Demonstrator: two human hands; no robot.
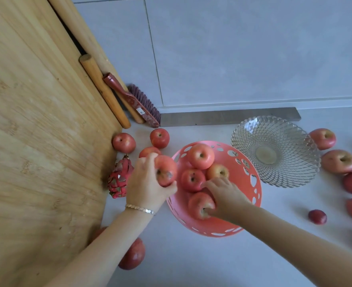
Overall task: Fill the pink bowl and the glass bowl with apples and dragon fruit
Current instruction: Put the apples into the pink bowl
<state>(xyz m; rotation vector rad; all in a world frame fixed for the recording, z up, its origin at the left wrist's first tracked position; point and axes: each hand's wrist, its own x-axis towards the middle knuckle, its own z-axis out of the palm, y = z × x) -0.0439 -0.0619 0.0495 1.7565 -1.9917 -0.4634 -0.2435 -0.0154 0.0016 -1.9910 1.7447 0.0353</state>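
The left hand (148, 183), its grip wrapped round an apple (165, 170) at the pink bowl (251, 183) rim mid-frame, could drop it outside, while the right hand (224, 195) grip presses another apple (200, 205) inside.

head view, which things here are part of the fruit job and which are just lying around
Part of the job: pink bowl, glass bowl, loose apples, dragon fruit, apple in left hand.

Lying about: brush, wooden poles, metal bar.

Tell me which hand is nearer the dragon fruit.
Left. The left hand, holding an apple, sits right beside the dragon fruit; the right hand is inside the pink bowl, farther away.
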